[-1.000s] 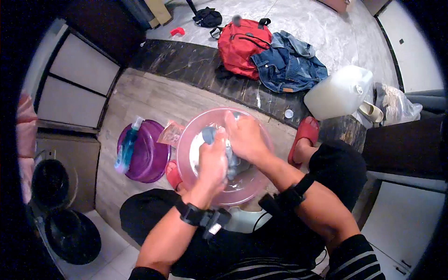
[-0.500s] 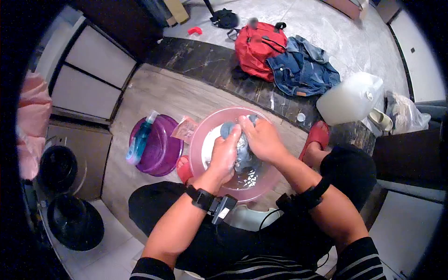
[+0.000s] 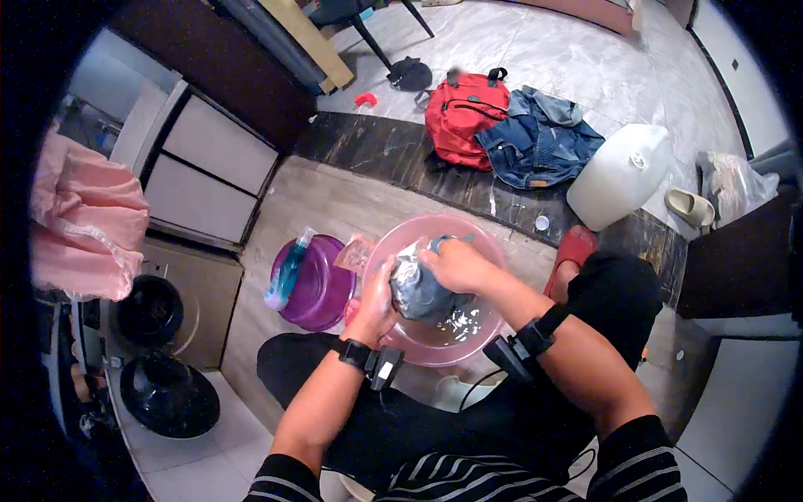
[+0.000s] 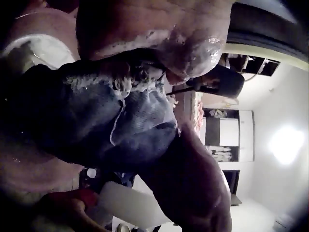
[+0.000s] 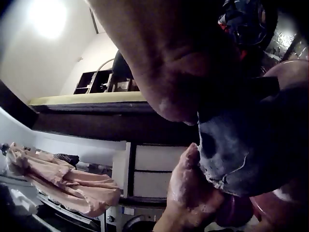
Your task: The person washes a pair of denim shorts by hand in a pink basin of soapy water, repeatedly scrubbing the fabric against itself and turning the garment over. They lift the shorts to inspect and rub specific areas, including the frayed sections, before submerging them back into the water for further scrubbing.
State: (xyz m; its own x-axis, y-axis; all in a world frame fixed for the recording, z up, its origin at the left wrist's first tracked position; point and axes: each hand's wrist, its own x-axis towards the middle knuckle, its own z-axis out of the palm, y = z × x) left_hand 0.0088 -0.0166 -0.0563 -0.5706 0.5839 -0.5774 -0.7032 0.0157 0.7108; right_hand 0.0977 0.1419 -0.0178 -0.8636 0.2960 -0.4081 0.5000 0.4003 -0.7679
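Observation:
A wet grey-blue denim cloth (image 3: 422, 293) with a frayed, soapy edge is held up over a pink basin (image 3: 493, 330). My left hand (image 3: 376, 297) grips its left side; foam coats the skin, and in the right wrist view the left hand (image 5: 190, 193) is at the frayed edge. My right hand (image 3: 458, 268) holds the upper right part, its fingertips hidden in the cloth. The left wrist view has the denim (image 4: 116, 121) stretched between the left hand (image 4: 154, 34) and the right hand (image 4: 195, 174). Water with bright reflections lies in the basin.
A purple basin (image 3: 335, 289) with a bottle of blue liquid (image 3: 288, 272) across it stands left. Beyond the dark stone strip lie a red backpack (image 3: 464, 121) and a denim jacket (image 3: 544, 142). A whitish jerrycan (image 3: 615, 180) stands right. Pink fabric (image 3: 88, 217) hangs far left.
My hands were close together, squeezing the bunched cloth low in the basin. Now they are further apart and the cloth is spread and raised between them. The head view has shifted.

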